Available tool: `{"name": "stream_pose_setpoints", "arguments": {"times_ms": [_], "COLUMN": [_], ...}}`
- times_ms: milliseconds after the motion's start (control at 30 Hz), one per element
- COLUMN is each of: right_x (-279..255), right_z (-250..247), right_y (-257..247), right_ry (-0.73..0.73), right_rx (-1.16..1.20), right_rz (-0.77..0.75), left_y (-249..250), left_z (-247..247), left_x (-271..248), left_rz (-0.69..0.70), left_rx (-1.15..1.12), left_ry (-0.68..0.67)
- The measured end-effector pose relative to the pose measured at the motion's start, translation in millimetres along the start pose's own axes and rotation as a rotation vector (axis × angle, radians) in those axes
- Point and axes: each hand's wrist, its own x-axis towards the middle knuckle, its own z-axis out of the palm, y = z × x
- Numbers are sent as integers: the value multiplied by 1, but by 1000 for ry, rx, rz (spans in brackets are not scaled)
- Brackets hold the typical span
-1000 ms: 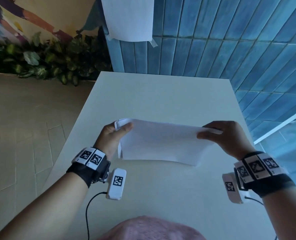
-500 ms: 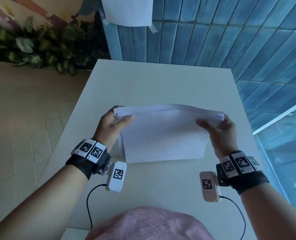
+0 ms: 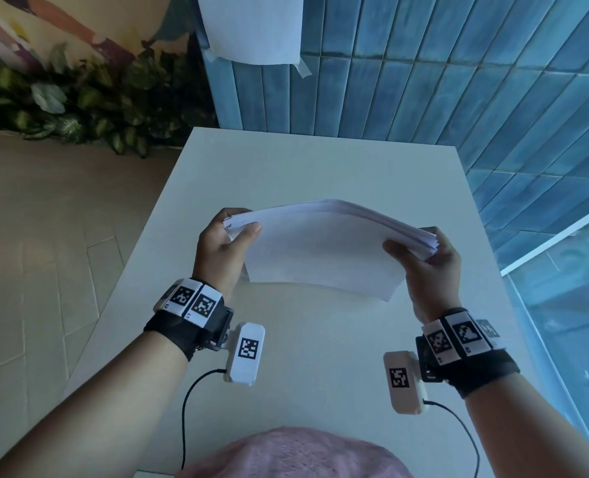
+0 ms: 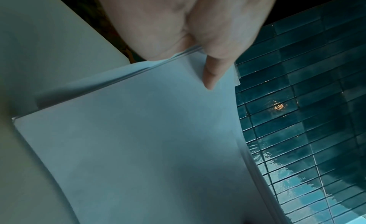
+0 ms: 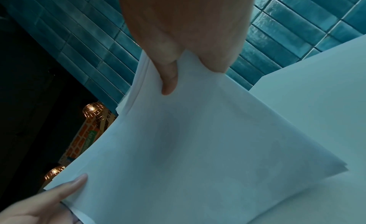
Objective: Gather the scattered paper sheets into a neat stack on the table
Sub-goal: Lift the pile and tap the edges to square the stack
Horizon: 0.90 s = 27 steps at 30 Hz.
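A stack of white paper sheets is held in the air above the white table, bowed upward in the middle. My left hand pinches its left end, thumb on top and fingers underneath. My right hand pinches the right end the same way, where the sheet edges fan out slightly. In the left wrist view the thumb presses on the paper stack. The right wrist view shows the thumb on the stack, with the left hand's fingers at the far end.
A blue tiled wall stands behind the table, with a white sheet taped to it. Green plants line the wall at left. A tiled floor lies left of the table and a window at right.
Both hands have lifted the stack from resting edge-down on the table into the air. The right hand has shifted its hold to the stack's right end, and the stack now bows upward.
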Motion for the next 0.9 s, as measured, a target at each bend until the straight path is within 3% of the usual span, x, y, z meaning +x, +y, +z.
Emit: {"name": "stream_pose_setpoints", "arguments": {"times_ms": [400, 567, 900], "right_x": [1, 6, 10], "right_z": [-13, -16, -16], "right_y": [17, 12, 14], "right_ry": [-115, -168, -165], "right_rx": [-110, -170, -150], "right_rz": [125, 110, 88], "left_y": [-30, -25, -22], "left_z": [-5, -1, 0], "left_x": [-5, -6, -3], "left_rz": [-161, -122, -61], "left_rx": [140, 162, 172], "left_ry": [-32, -74, -29]}}
